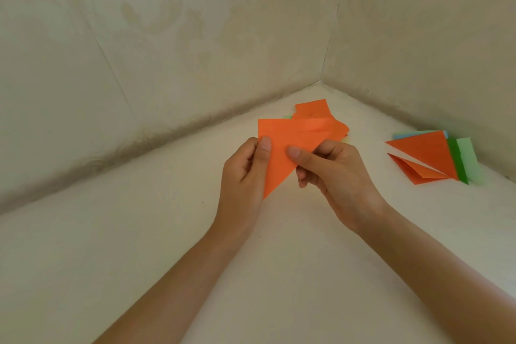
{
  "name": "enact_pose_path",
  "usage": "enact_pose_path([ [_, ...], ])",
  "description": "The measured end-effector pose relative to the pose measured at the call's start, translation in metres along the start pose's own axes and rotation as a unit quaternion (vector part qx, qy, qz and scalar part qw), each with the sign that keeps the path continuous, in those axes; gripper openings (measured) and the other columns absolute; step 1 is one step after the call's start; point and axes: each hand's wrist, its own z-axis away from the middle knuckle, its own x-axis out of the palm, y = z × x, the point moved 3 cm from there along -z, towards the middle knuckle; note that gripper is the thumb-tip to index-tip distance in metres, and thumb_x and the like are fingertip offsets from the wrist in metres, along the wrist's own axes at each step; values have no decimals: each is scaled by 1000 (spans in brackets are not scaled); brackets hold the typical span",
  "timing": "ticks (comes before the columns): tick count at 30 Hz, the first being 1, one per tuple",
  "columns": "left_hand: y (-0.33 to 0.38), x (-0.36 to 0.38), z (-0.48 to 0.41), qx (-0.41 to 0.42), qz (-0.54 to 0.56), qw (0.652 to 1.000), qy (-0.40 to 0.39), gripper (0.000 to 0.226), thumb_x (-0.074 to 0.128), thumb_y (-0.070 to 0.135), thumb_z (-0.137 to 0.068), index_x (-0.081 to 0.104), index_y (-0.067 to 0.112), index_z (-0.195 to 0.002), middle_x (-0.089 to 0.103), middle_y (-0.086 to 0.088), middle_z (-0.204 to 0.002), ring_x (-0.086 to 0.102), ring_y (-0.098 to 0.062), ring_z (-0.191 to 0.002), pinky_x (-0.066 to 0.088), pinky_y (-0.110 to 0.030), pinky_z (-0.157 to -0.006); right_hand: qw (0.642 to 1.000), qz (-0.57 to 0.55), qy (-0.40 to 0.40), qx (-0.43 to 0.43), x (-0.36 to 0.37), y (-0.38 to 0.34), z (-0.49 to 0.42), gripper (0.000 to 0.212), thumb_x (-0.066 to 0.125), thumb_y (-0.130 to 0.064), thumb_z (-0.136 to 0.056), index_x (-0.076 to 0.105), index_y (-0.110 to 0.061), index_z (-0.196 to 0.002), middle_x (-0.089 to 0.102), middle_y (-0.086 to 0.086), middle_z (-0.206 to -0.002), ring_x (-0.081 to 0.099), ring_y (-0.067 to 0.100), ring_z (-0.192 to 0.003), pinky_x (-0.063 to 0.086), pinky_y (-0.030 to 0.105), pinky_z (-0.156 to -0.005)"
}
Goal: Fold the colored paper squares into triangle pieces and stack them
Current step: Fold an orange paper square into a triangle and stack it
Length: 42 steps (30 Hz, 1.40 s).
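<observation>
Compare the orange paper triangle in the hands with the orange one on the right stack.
The held orange paper triangle is in the air; the stacked orange paper triangle lies atop green papers. The left hand and right hand pinch the held one; nothing touches the stacked one. Both are folded orange paper.

Folded triangle (282, 153) held between left hand (245, 173) and right hand (332, 173) over table (139, 232); loose paper pile (312, 110) just behind it; folded stack (430, 156) well right, beside wall (418, 36)
</observation>
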Motion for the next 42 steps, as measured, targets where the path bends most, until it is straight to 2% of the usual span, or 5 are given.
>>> enact_pose_path([
  [8, 0, -3, 2, 56, -153, 984, 67, 41, 40, 38, -97, 38, 16, -62, 38, 2, -52, 35, -16, -47, 34, -40, -47, 1000, -10, -6, 7, 12, 5, 9, 5, 64, -7, -84, 62, -3, -83, 55, 6, -63, 50, 13, -54, 44, 25, -53],
  [13, -1, -5, 2, 55, -130, 986, 93, 39, 39, 29, -101, 38, 22, -63, 50, 6, -53, 44, -9, -44, 36, -21, -44, 997, 20, -52, 45, 26, 14, 16, 18, 65, -4, -84, 59, -2, -68, 52, 7, -56, 47, 15, -50, 42, 23, -50],
  [32, -4, -2, 3, 50, -131, 988, 64, 46, 38, 36, -100, 37, 4, -67, 30, 6, -53, 31, -9, -47, 30, -33, -44, 985, -114, 126, 3, -26, -15, -9, 15, 64, -10, -86, 64, -1, -74, 56, 6, -64, 50, 9, -50, 45, 18, -47],
  [36, -4, -5, 3, 44, -121, 989, 76, 45, 39, 33, -101, 38, 5, -67, 33, 0, -55, 33, -11, -47, 32, -31, -43, 995, -71, 35, 61, -11, -8, -3, 30, 65, -33, -77, 61, -5, -87, 56, 6, -73, 47, 10, -50, 41, 22, -42],
  [42, -2, -1, 5, 46, -107, 992, 39, 46, 39, 39, -95, 45, 2, -69, 45, -5, -55, 41, -11, -47, 36, -22, -43, 994, 5, -74, 77, 8, 1, 6, 10, 62, -4, -86, 63, -2, -77, 60, 5, -63, 51, 10, -48, 43, 20, -44],
])
